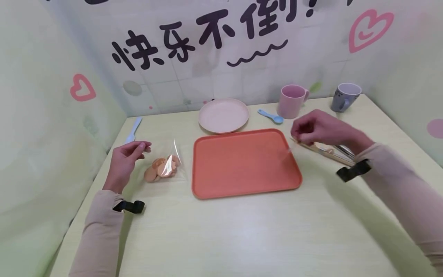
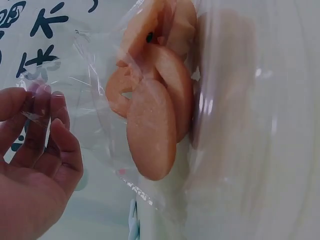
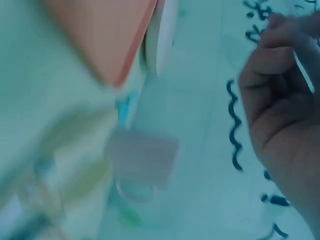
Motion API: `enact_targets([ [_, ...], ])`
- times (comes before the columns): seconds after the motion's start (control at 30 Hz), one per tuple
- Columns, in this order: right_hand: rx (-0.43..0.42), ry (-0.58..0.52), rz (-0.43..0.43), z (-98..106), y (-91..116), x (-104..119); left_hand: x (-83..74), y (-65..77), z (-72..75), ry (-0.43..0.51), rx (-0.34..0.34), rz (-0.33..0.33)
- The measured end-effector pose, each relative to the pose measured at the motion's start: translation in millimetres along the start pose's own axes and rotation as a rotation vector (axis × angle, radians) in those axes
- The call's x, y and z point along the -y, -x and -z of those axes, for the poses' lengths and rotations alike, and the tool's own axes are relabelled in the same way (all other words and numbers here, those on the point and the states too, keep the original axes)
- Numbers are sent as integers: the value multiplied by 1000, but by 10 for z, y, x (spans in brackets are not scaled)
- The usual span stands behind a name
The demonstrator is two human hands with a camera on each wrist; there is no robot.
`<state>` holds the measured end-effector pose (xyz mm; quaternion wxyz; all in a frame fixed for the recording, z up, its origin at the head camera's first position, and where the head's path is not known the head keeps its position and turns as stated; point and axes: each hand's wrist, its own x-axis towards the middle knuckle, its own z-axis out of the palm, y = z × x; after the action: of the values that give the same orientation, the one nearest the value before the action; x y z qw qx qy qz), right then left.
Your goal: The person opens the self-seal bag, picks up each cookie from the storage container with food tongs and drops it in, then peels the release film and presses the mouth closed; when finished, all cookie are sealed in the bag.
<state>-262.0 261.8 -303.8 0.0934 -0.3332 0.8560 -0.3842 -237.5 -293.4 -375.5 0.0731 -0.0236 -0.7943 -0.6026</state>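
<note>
My left hand (image 1: 126, 161) pinches the edge of a clear plastic bag (image 2: 90, 65) at the table's left side. Inside the bag lie several flat, rounded, orange-brown slices (image 2: 152, 130), one with a small dark green spot. My right hand (image 1: 320, 127) is raised over the right side, beyond the corner of an orange tray (image 1: 242, 165). Its thumb and fingers come together on a thin, see-through bit of plastic (image 1: 290, 151), blurred and faint against the tray rim. In the right wrist view the curled fingers (image 3: 270, 60) hide most of what they pinch.
Behind the tray stand a pale pink plate (image 1: 224, 115), a blue spoon (image 1: 271, 116), a pink mug (image 1: 291, 102) and a grey-blue mug (image 1: 345, 97). A light blue utensil (image 1: 133, 130) lies at back left. Slender wooden and metal pieces (image 1: 327, 153) lie under my right hand.
</note>
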Motion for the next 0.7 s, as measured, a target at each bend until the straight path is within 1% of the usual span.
enact_targets([
  [0.03,66,78,-24,95,68,1,3,1,-10,-2,1,1],
  [0.1,198,215,-99,259,156,8,10,2,-25,0,-3,5],
  [0.17,323,334,-200,360,169,21,10,10,-15,13,-9,8],
  [0.23,419,452,-278,383,129,17,3,23,9,29,-6,8],
  [0.3,467,535,-309,345,77,-17,-1,30,24,37,1,10],
  [0.33,464,586,-305,312,49,-38,-4,32,28,49,8,11],
  [0.37,441,633,-288,279,26,-64,-8,32,28,59,16,10],
  [0.47,317,797,-229,221,-17,-122,-27,17,2,52,17,12],
  [0.53,257,896,-213,213,-49,-135,-35,19,5,46,12,15],
  [0.6,260,946,-232,235,-47,-118,-37,17,4,25,5,18],
  [0.7,337,932,-268,299,44,-57,-28,10,-17,34,10,15],
])
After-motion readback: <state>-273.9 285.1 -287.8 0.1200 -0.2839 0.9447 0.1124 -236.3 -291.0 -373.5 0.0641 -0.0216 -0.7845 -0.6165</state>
